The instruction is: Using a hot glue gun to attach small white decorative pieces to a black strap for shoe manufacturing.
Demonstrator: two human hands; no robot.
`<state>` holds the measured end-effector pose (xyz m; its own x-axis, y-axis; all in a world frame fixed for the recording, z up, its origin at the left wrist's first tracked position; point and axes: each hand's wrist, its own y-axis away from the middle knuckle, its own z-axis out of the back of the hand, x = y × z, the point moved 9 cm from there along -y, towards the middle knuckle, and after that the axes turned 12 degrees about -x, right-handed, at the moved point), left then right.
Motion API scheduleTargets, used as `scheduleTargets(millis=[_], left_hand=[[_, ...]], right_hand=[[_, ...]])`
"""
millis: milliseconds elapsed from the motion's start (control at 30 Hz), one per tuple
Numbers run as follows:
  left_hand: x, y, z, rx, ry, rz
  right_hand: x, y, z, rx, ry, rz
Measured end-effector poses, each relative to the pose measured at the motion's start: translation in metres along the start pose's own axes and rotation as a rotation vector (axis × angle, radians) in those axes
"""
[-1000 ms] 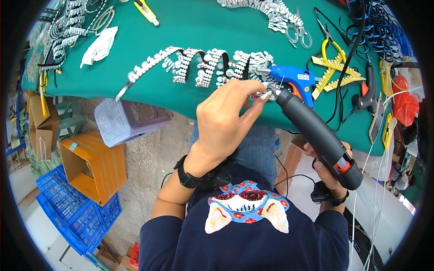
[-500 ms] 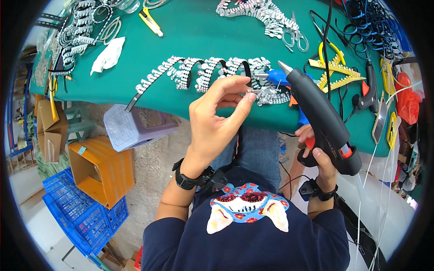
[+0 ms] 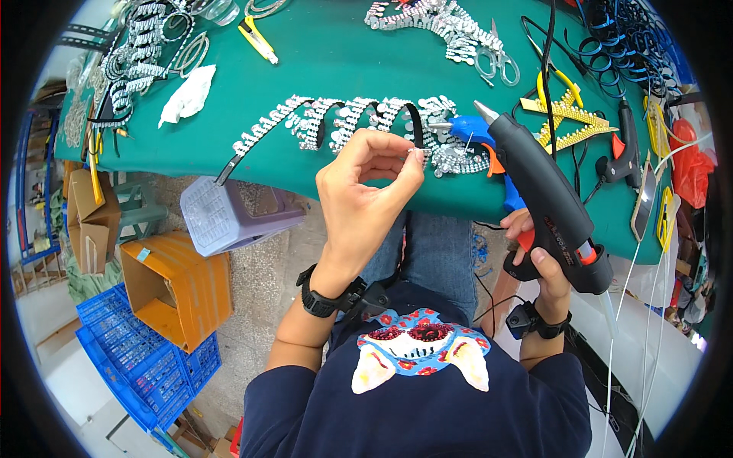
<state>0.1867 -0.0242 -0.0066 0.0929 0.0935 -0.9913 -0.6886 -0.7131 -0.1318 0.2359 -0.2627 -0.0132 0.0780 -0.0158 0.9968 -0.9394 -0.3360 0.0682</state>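
Left hand [image 3: 365, 200] pinches small rhinestone piece [image 3: 416, 155] at headband [image 3: 343, 122], near table's [image 3: 321, 69] front edge. Right hand [image 3: 544, 263] grips black glue gun [image 3: 546, 202], nozzle just beside headband's right end. Most of band looks studded; right end seemingly unfinished.
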Motion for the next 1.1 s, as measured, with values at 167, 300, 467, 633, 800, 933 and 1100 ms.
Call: scheduleTargets(millis=[167,300,467,633,800,933,1100], left_hand=[[0.004,-0.002,0.000,-0.014,-0.008,0.027],[0.001,-0.003,-0.001,-0.019,-0.006,0.032],[0.008,-0.001,0.000,-0.012,0.123,0.118],[0.002,-0.003,0.000,0.036,0.126,0.107],[-0.008,-0.005,0.004,0.025,0.134,0.126],[-0.010,-0.007,0.007,-0.003,0.135,0.106],[-0.009,-0.007,0.008,-0.020,0.188,0.119]], right_hand=[[-0.003,-0.001,-0.002,0.009,0.009,-0.016],[-0.002,-0.002,-0.011,0.043,-0.061,-0.019],[-0.007,-0.009,-0.055,0.090,-0.288,-0.103],[0.000,-0.026,-0.092,0.049,-0.486,-0.033],[-0.006,-0.032,-0.106,0.070,-0.582,-0.074],[-0.006,-0.035,-0.109,0.086,-0.541,-0.036],[-0.005,-0.035,-0.112,0.129,-0.596,0.000]])
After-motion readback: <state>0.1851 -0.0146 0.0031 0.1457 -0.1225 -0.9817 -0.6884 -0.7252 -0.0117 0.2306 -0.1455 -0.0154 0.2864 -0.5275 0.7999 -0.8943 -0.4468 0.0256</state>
